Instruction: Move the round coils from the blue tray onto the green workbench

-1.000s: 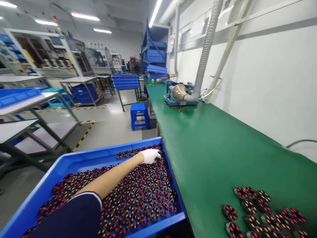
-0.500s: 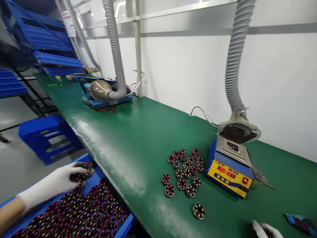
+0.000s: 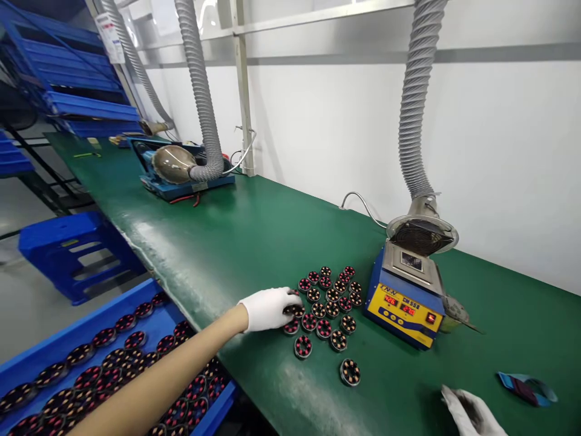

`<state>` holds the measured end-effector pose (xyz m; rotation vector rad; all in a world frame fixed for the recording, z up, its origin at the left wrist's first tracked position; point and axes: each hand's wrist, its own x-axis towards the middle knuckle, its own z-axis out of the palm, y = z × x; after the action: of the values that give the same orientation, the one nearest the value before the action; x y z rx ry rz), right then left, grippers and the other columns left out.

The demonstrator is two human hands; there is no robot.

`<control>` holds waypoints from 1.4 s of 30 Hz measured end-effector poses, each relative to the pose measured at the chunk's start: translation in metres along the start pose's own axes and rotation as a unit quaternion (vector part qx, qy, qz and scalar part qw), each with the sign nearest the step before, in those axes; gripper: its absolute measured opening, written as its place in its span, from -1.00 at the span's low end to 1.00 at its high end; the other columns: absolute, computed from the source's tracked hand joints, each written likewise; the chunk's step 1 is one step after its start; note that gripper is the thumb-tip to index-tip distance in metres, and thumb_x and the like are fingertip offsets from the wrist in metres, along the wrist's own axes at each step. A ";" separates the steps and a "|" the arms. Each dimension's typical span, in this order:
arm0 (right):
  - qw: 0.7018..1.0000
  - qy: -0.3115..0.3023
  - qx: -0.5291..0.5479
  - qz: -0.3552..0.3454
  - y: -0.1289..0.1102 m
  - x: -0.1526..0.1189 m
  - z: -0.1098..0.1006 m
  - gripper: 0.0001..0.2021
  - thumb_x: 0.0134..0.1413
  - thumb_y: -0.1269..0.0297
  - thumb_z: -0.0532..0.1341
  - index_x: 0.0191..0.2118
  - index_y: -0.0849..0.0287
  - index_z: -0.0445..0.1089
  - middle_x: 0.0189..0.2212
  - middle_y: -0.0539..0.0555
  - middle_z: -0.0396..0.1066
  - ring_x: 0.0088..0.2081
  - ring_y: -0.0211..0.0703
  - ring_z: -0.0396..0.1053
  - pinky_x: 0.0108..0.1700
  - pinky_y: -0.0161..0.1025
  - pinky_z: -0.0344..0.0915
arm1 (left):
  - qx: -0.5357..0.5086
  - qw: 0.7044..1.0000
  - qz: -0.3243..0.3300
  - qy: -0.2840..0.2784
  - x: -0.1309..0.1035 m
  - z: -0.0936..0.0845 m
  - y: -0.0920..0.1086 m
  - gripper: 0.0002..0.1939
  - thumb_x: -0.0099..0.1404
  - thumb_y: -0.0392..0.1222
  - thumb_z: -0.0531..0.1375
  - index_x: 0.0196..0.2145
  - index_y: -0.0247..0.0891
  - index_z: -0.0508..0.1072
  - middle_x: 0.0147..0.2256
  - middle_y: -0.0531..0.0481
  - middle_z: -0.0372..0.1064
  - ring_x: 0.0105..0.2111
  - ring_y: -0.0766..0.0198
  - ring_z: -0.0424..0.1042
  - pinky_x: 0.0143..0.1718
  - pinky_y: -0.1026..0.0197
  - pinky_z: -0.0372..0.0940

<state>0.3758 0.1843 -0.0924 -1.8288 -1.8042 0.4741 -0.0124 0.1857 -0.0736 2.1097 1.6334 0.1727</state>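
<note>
From my seat, the right hand (image 3: 472, 413) is cut off by the bottom edge; I cannot tell whether the dark thing against its palm is gripped. The left hand (image 3: 269, 307) covers whatever its fingers close on at the edge of the stator cluster (image 3: 327, 303). The blue tray (image 3: 86, 330) runs off the frame, my forearm hiding part of it. The station's (image 3: 403, 306) red digits are too small to read.

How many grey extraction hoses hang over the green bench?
3: one hose above the blue-yellow station, one ending at the far hood, one behind it. More may be out of frame.
</note>
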 end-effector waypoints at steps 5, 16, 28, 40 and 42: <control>0.978 -0.012 -0.084 -0.192 -0.041 -0.012 0.032 -0.41 -0.01 -0.18 0.12 0.02 0.16 0.34 -0.12 0.20 0.34 -0.02 0.12 0.26 -0.06 -0.10 0.28 | -0.010 0.995 0.003 0.098 -0.010 0.009 0.006 -0.23 0.13 0.09 0.19 0.24 -0.13 0.08 0.24 -0.09 -0.10 0.21 0.08 -0.01 0.19 0.06 0.03; 0.940 -0.007 -0.124 -0.319 -0.121 0.044 0.091 -0.53 0.15 0.03 0.12 0.11 0.15 0.28 0.16 0.10 0.07 0.19 0.05 -0.06 0.19 -0.01 -0.03 | -0.060 0.998 0.015 0.013 0.051 0.023 -0.002 0.28 -0.26 0.09 0.37 0.33 -0.25 -0.15 0.28 -0.27 -0.34 0.28 -0.05 -0.25 0.26 0.05 -0.15; 0.956 -0.177 -0.196 -0.130 -0.158 0.145 0.139 -0.46 0.15 -0.20 -0.01 0.18 -0.14 0.22 0.11 0.18 0.13 0.09 0.16 0.14 0.01 0.04 0.13 | 0.039 0.998 0.002 -0.039 0.040 0.019 -0.006 0.44 -0.40 0.33 0.34 0.34 -0.18 -0.22 0.29 -0.32 -0.49 0.27 -0.26 -0.42 0.24 -0.18 -0.27; 0.922 -0.166 -0.183 -0.299 -0.146 0.096 0.136 -0.65 0.22 -0.13 -0.03 -0.01 -0.20 0.32 -0.07 0.05 0.24 -0.03 0.06 0.18 -0.10 -0.02 0.18 | 0.014 0.998 0.057 0.006 0.023 0.037 -0.001 0.35 -0.28 0.35 0.28 0.33 -0.30 -0.18 0.29 -0.33 -0.44 0.28 -0.21 -0.35 0.25 -0.17 -0.23; 0.924 -0.159 -0.174 -0.301 -0.143 0.084 0.130 -0.66 0.22 -0.13 -0.03 -0.03 -0.20 0.31 -0.08 0.05 0.24 -0.04 0.05 0.17 -0.11 -0.01 0.17 | 0.023 0.998 0.048 -0.042 0.010 0.034 0.001 0.40 -0.31 0.39 0.27 0.34 -0.28 -0.25 0.29 -0.31 -0.55 0.28 -0.23 -0.43 0.25 -0.19 -0.29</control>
<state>0.1878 0.2793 -0.1035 -1.3280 -2.6801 0.2237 0.0039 0.1850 -0.1051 2.1999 1.5022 0.0764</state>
